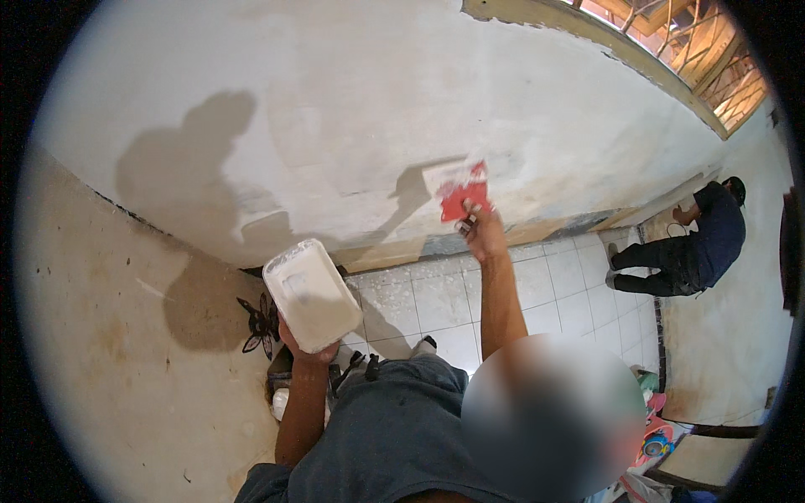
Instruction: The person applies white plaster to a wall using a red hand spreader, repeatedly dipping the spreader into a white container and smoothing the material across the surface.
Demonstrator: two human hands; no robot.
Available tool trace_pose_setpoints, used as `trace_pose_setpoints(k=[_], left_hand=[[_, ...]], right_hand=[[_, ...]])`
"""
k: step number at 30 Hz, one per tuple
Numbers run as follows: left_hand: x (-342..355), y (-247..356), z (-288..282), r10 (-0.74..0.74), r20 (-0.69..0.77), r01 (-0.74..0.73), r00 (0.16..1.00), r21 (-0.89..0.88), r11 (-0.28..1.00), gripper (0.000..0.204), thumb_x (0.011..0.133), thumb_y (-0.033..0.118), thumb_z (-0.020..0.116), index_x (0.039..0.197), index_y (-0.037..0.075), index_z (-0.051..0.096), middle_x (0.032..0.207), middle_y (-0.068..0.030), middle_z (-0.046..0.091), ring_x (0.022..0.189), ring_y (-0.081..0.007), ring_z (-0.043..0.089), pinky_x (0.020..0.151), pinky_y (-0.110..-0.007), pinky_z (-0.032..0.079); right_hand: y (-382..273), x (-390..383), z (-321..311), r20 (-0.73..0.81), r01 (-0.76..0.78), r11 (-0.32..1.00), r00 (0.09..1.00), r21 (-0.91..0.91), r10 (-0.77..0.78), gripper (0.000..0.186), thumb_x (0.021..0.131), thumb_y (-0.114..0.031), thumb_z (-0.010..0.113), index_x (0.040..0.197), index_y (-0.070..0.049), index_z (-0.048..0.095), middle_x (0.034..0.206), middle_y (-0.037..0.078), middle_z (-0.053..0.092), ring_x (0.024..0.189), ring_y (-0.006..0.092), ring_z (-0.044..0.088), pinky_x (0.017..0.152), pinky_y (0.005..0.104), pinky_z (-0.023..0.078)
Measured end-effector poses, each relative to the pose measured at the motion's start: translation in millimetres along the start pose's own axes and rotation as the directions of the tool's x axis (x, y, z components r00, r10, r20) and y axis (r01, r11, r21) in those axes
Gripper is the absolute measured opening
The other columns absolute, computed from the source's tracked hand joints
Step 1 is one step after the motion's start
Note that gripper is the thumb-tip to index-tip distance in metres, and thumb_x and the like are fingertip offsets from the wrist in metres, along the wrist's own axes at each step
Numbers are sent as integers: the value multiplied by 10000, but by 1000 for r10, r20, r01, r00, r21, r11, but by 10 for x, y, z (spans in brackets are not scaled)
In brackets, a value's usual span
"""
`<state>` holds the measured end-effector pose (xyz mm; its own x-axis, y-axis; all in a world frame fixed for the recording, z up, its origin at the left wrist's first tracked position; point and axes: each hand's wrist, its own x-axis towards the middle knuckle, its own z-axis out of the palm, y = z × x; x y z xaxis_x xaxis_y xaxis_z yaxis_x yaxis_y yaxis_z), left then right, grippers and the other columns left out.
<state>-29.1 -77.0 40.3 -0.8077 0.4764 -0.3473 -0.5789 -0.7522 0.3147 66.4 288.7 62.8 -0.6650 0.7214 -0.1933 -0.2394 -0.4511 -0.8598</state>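
Observation:
My left hand is closed under the lower end of a white rectangular tray, held tilted at waist height. Smooth off-white paste fills its inside. Out in front, my right hand pinches a red flat scraper by its near edge. White paste is smeared over the scraper's far part. The scraper is close to the pale wall and casts a shadow on it; whether they touch I cannot tell.
Another person bends toward the wall at the far right. A window with a grille is at the upper right. A black butterfly-shaped thing is beside the tray. Colourful clutter lies lower right. White floor tiles show spatters.

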Motion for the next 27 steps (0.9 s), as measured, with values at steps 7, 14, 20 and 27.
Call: trace_pose_setpoints(k=[7,14,20,27], left_hand=[[-8,2,84,-113,342,127,933,-19,992,613,985,588,374,1421,169,474,1292,-105,623,1049,-339,682,695,-505,624],[44,-27,-60,-10,128,-6,992,119,993,602,976,590,414,1416,184,487,1317,-93,609,1124,-341,649,818,-548,596],[138,19,-256,-97,249,91,964,38,995,778,916,641,476,1509,152,354,1440,-237,477,1231,-496,530,940,-652,504],[133,-56,-255,201,299,-307,933,365,879,693,947,612,452,1464,153,405,1396,-169,522,1189,-414,581,935,-600,526]], right_hand=[[865,595,-258,-80,-251,968,965,1,251,184,949,-222,646,1104,-123,634,884,-9,635,702,112,536,614,277,444],[-486,495,879,58,116,984,990,133,-125,156,999,-219,519,1015,-86,599,924,50,644,751,151,594,654,289,512],[-447,97,644,50,184,970,980,161,-194,148,968,-196,573,1096,-124,596,1003,50,646,826,168,595,703,331,502],[714,504,-503,-58,-102,993,993,52,105,145,961,-118,541,1095,-111,596,931,43,669,696,131,589,587,260,470]])
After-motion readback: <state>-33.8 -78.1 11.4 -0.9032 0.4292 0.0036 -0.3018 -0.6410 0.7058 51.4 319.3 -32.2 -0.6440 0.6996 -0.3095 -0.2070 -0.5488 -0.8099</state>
